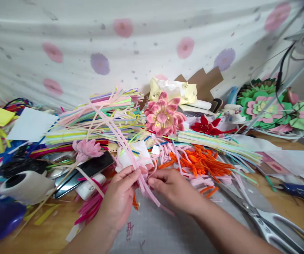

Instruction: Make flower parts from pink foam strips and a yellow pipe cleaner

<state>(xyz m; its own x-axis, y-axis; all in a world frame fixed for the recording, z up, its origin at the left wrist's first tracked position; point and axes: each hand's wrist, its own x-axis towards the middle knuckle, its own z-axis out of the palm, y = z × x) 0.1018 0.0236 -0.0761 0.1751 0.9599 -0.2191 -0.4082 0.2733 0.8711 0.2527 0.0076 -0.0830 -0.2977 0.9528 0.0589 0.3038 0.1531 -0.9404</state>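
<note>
Several light pink pipe cleaners (120, 135) run as a bundle between my hands, their long ends rising up and to the left. My left hand (124, 192) pinches the bundle between thumb and fingers. On the other side, my right hand (169, 187) is closed, thumb against bent finger, at the bundle's lower part; a pink strand curls up beside it. The short ends hang below over the grey mat (152, 225). Orange pipe cleaner pieces (205, 160) lie just beyond my right hand, with pink offcuts around them.
Large scissors (252, 210) lie at the right. A pink pipe cleaner flower (87, 150), a dark phone (84, 174) and a white tape roll (26, 187) are at the left. Behind stand stacked pipe cleaners (99, 120) and a large pink flower (164, 115). A blue-handled tool (300, 190) sits far right.
</note>
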